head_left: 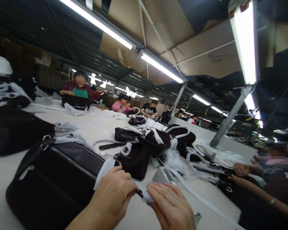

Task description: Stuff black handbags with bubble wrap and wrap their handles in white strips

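Note:
A black handbag [60, 179] with a zip pull and metal rings lies on the pale table at the left. White wrapping [105, 171] covers part of its dark strap, which runs to the right of the bag. My left hand [117, 191] is closed round the strap beside the bag's right edge. Just to its right, my right hand [171, 204] pinches the strap's white-wrapped part. Between the two hands a short dark stretch of strap [139, 193] shows. Behind my right hand stands a grey tape dispenser [163, 176].
More black bags [156, 140] with white-wrapped handles are heaped beyond my hands, and another bag [16, 129] lies at the far left. A white strip [201, 198] crosses the table [134, 217]. At the right, a person's hands [241, 171] hold a dark bag. Other people sit across the table.

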Action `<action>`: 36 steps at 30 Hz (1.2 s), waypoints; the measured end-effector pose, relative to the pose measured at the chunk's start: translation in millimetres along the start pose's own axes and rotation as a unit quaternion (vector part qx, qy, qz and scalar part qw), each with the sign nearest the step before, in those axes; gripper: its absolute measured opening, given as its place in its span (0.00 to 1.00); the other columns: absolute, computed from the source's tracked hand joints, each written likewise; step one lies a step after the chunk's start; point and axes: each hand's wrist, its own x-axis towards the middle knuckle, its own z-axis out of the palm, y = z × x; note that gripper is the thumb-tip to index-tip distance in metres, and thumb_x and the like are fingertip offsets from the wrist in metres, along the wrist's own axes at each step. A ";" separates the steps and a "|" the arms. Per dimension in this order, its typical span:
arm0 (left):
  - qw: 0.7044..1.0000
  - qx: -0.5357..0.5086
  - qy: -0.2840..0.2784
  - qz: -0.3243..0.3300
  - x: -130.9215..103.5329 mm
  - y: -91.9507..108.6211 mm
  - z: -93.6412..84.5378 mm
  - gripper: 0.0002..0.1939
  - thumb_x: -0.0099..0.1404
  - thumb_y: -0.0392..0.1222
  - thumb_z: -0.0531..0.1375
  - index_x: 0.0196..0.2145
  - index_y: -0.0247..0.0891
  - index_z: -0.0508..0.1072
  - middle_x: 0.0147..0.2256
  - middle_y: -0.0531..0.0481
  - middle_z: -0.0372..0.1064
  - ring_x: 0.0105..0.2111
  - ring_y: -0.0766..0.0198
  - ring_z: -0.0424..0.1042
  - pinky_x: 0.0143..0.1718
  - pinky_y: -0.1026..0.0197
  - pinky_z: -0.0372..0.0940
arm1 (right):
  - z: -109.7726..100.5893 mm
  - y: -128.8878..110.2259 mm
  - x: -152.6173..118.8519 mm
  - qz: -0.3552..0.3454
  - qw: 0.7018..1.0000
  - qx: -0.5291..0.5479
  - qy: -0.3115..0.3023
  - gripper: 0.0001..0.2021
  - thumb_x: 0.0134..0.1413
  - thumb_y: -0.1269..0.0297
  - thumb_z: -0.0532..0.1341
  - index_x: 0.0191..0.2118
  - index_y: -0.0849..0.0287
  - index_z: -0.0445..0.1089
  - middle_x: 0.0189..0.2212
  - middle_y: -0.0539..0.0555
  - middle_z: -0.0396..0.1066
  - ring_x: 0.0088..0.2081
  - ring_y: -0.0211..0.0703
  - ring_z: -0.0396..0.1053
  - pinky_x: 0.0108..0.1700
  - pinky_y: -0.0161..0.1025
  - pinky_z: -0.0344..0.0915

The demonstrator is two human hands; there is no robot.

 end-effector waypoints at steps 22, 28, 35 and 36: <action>0.984 -0.165 -0.067 -0.019 -11.3 -38.1 -46.5 0.28 0.56 0.25 0.61 0.54 0.42 0.72 0.51 0.50 0.70 0.56 0.57 0.62 0.63 0.54 0.53 | 18.2 -5.6 42.6 0.075 0.981 0.116 -0.134 0.07 0.62 0.69 0.59 0.44 0.55 0.73 0.33 0.51 0.79 0.32 0.44 0.76 0.33 0.38 0.65; 0.977 -0.195 -0.064 -0.056 -12.2 -40.0 -44.2 0.32 0.54 0.27 0.60 0.57 0.42 0.67 0.50 0.50 0.69 0.55 0.56 0.61 0.60 0.52 0.57 | 33.2 -25.0 65.7 0.115 0.980 0.062 -0.151 0.19 0.51 0.73 0.63 0.51 0.58 0.68 0.31 0.51 0.79 0.28 0.48 0.76 0.29 0.39 0.61; 0.982 -0.180 -0.035 -0.035 -10.9 -37.9 -42.5 0.26 0.55 0.29 0.58 0.52 0.43 0.68 0.47 0.51 0.69 0.51 0.56 0.64 0.56 0.53 0.59 | 28.9 -30.5 87.5 0.228 0.923 0.149 -0.270 0.18 0.51 0.76 0.58 0.49 0.58 0.63 0.29 0.50 0.77 0.31 0.49 0.76 0.30 0.38 0.56; 0.985 -0.168 -0.025 -0.035 -9.6 -36.5 -41.2 0.24 0.56 0.30 0.57 0.50 0.41 0.69 0.46 0.50 0.70 0.50 0.56 0.64 0.56 0.53 0.60 | 28.6 -29.7 90.1 0.234 0.918 0.156 -0.278 0.16 0.51 0.77 0.58 0.47 0.58 0.63 0.29 0.50 0.76 0.31 0.49 0.76 0.30 0.38 0.56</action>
